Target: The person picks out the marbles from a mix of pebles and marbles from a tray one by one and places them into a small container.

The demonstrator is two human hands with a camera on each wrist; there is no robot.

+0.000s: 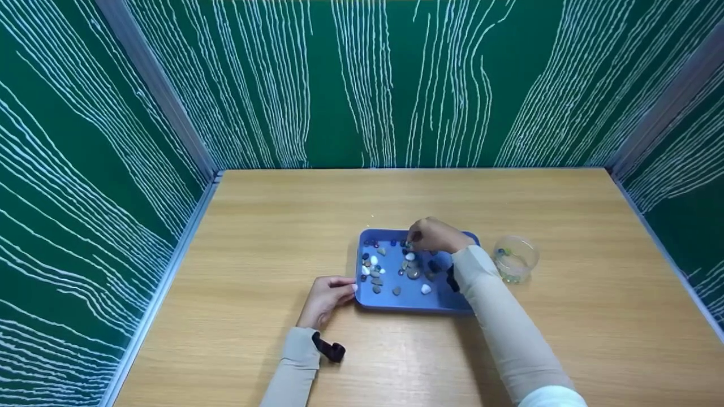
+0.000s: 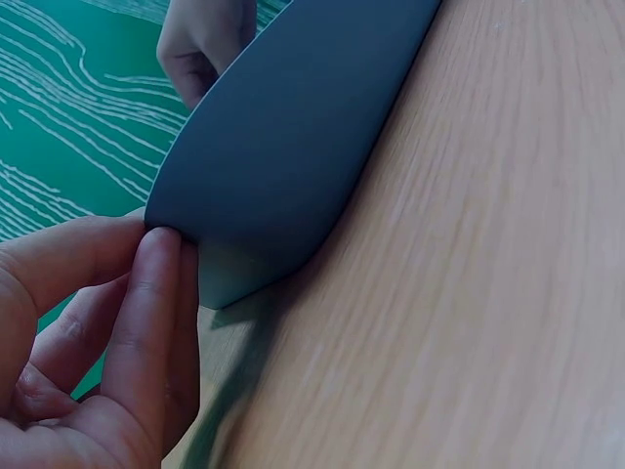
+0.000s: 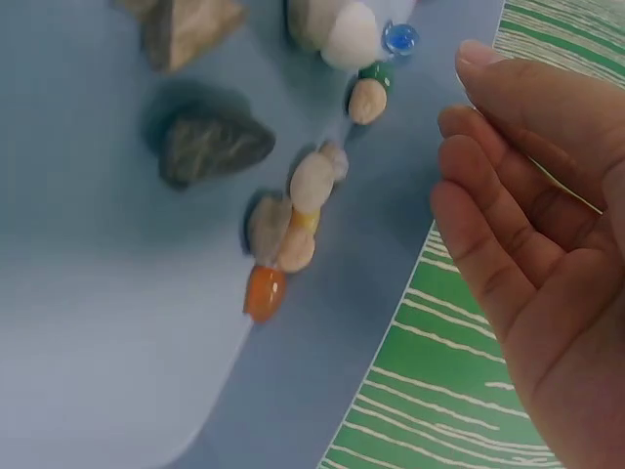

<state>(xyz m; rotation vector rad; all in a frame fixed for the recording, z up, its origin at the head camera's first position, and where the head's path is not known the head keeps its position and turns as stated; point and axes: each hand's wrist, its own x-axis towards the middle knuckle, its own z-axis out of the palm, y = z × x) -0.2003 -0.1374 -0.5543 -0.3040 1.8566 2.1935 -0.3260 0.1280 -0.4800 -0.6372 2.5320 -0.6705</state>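
A blue tray [image 1: 404,302] lies on the table, with pebbles and glass marbles scattered inside. At its near left corner my left hand [image 1: 328,299] pinches the rim between thumb and fingers; the left wrist view shows this hand [image 2: 117,332] close against the tray's outer wall [image 2: 283,127]. Over the back of the tray is my right hand [image 1: 435,234]. In the right wrist view that hand [image 3: 547,215] has loosely bent fingers, nothing visible between them. Nearby are a blue glass piece [image 3: 399,38], a dark grey stone [image 3: 215,149] and an orange piece [image 3: 264,293].
Right of the tray stands a clear round container [image 1: 531,264] with a few marbles in it. The wooden table [image 1: 271,226] is bordered by green panels [image 1: 322,85] with white wavy lines. A black strap [image 1: 331,349] hangs from the left wrist.
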